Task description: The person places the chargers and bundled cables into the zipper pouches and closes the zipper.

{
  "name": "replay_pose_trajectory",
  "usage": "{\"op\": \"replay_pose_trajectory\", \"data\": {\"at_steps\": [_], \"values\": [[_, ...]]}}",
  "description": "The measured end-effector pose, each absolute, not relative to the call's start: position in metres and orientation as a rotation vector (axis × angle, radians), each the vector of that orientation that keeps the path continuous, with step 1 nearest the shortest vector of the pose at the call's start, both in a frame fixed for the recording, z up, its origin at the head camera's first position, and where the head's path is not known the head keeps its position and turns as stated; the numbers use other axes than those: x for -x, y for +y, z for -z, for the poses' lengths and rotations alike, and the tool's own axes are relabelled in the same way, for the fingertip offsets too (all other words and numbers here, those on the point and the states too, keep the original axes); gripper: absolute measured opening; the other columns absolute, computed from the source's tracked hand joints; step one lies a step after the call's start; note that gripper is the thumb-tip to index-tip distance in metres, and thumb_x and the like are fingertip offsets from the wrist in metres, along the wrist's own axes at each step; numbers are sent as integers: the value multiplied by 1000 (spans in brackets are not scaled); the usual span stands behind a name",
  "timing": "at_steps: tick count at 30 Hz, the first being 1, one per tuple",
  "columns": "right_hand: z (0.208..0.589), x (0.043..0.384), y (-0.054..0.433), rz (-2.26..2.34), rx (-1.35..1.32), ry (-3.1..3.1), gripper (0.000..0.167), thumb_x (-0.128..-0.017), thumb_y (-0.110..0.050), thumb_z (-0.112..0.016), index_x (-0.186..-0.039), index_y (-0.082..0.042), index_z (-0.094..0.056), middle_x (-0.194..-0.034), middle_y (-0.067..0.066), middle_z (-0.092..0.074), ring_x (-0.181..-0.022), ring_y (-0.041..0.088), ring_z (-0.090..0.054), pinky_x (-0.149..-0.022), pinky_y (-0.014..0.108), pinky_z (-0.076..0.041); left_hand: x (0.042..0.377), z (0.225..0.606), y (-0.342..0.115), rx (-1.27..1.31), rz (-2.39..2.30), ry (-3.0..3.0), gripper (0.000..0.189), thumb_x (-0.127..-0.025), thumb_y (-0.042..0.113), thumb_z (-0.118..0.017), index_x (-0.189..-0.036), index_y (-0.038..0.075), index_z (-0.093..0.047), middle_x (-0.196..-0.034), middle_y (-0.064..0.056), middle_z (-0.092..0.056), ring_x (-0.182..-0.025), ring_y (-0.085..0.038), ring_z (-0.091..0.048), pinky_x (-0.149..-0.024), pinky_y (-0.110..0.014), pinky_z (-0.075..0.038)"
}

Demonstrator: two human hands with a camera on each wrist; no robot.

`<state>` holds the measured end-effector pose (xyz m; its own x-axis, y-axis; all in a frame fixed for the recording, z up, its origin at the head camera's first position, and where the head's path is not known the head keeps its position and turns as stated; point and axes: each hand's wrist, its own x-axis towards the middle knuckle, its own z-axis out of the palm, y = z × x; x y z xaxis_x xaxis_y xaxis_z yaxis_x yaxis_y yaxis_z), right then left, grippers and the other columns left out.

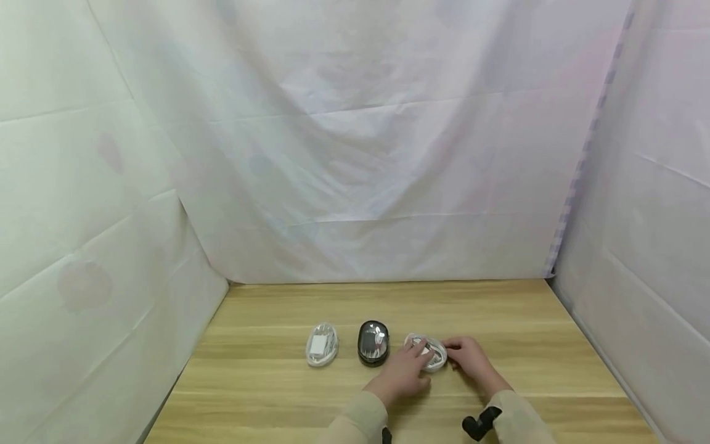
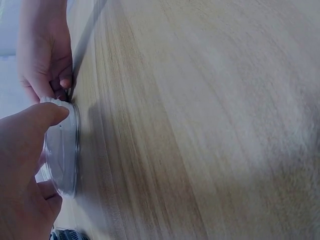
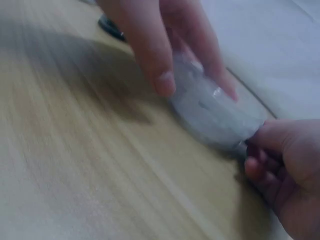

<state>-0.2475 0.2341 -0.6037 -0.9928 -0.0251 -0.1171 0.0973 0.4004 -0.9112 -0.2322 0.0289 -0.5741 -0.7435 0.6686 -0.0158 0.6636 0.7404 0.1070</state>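
Observation:
A white oval case [image 1: 437, 359] with a clear top lies on the wooden table, with white items showing through the top. My left hand [image 1: 403, 369] grips it from above, thumb along one side and fingers along the other. At the opposite end, my right hand [image 1: 473, 359] pinches the case's rim between thumb and curled forefinger; blur in the right wrist view hides whether a zipper pull is between them. The left wrist view shows the case [image 2: 64, 150] side-on, with the right hand [image 2: 47, 47] beyond it.
Left of my hands lies a black oval case [image 1: 373, 351] with a clear top. Farther left is another white oval case [image 1: 328, 356] holding a white block and cable. White cloth [image 1: 355, 185] hangs behind the table [image 1: 266, 394] and along both sides.

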Motion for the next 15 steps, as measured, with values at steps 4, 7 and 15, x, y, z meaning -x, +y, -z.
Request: {"op": "replay_pose_trajectory", "data": {"at_steps": [4, 7, 15], "values": [[600, 248, 230, 1556, -66, 2639, 14, -90, 1, -62, -98, 1, -74, -91, 8, -70, -77, 18, -61, -67, 30, -52, 233, 573, 28, -1103, -135, 2881, 62, -89, 42, -64, -147, 27, -46, -155, -1, -35, -139, -30, -35, -110, -40, -35], [597, 246, 227, 1498, -61, 2712, 11, -90, 0, -62, -94, 0, -72, -95, 8, -69, -92, 22, -62, -83, 38, -51, 233, 573, 28, -1104, -127, 2880, 62, -89, 43, -64, -146, 27, -46, -155, -1, -35, -138, -29, -36, -110, -38, -36], [593, 242, 227, 1477, -67, 2733, 10, -93, -2, -60, -96, -1, -70, -96, 7, -68, -97, 25, -61, -89, 46, -49, 232, 574, 27, -1117, -123, 2895, 63, -88, 44, -65, -146, 27, -47, -154, -1, -36, -137, -28, -38, -109, -37, -36]]}}
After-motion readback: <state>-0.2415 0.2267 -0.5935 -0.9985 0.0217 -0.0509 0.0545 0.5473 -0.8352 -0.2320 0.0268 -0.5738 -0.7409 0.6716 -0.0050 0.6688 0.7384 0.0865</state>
